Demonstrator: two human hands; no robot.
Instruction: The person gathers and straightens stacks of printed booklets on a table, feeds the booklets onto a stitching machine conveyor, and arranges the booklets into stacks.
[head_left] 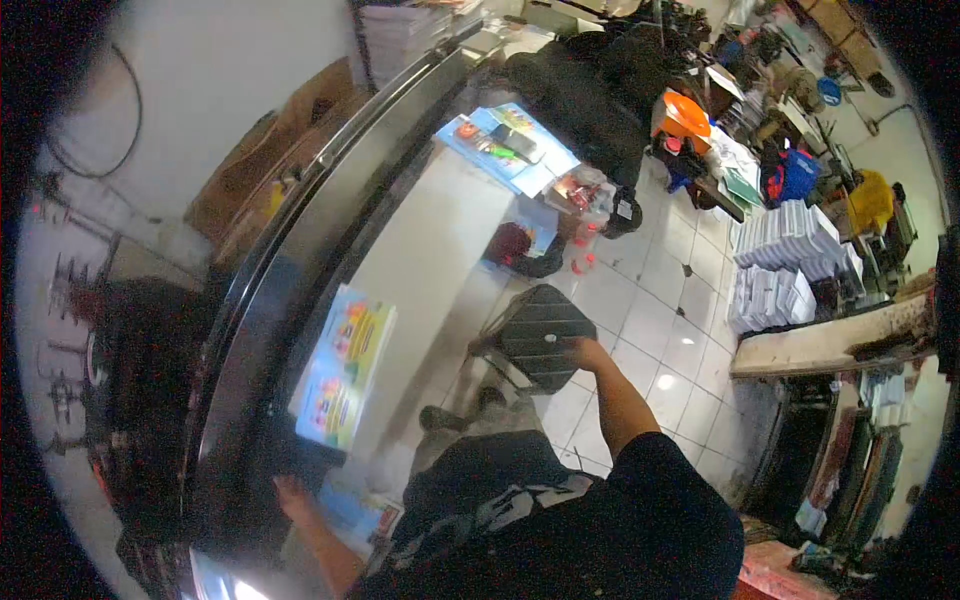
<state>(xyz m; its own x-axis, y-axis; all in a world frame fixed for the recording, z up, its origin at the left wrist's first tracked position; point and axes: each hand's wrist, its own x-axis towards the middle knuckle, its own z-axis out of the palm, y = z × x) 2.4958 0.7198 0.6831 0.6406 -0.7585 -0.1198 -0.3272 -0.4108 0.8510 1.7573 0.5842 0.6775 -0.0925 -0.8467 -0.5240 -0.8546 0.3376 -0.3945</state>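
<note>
My right hand grips the right edge of a dark, ridged stool that stands in front of my legs on the tiled floor. Its fingertips are partly hidden at the seat's edge. At the lower left, my left hand is slightly blurred, fingers apart, by the dark edge of a long machine; nothing shows in it. Just above that hand, a stack of colourful printed booklets lies on a white surface. More blue printed sheets lie beside my left forearm.
Printed booklets with a phone on top lie at the far end of the white surface. A person in dark clothes is behind it. White paper stacks stand on the right, near an orange bowl-like object. Tiled floor lies between.
</note>
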